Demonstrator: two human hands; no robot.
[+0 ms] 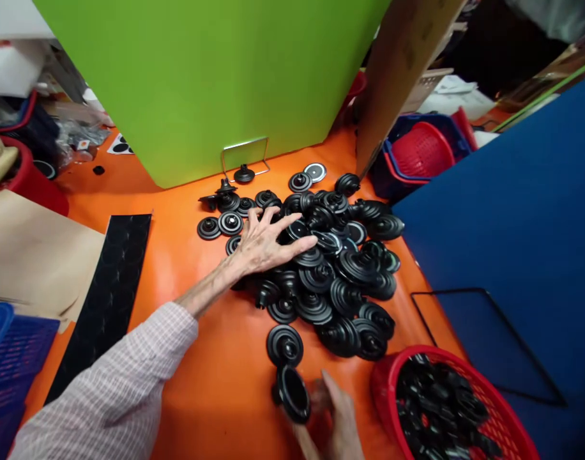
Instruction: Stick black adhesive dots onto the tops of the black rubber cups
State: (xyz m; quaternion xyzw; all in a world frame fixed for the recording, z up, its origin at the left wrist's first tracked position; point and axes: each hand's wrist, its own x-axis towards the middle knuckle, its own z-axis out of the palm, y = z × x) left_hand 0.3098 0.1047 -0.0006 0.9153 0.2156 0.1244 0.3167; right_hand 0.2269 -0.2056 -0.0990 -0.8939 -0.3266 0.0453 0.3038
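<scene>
My left hand point(265, 248) reaches over a pile of black round discs point(316, 275) with ridged rings and short central stems. Its fingers are spread and rest on the discs, the thumb pointing right across the pile. Close to me, my right hand point(338, 418) is partly blurred, its thumb and fingers at the edge of a black disc point(293, 394). That disc is tilted, with its dark flat face turned towards the hand and its stem to the left. Another disc point(285, 345) lies flat just beyond it.
A red basket point(386, 383) with black parts stands at the lower right. A green panel point(216, 83) rises behind the pile and a blue panel point(508, 211) on the right. A black strip point(115, 281), brown paper point(38, 249) and a blue basket point(19, 358) are on the left.
</scene>
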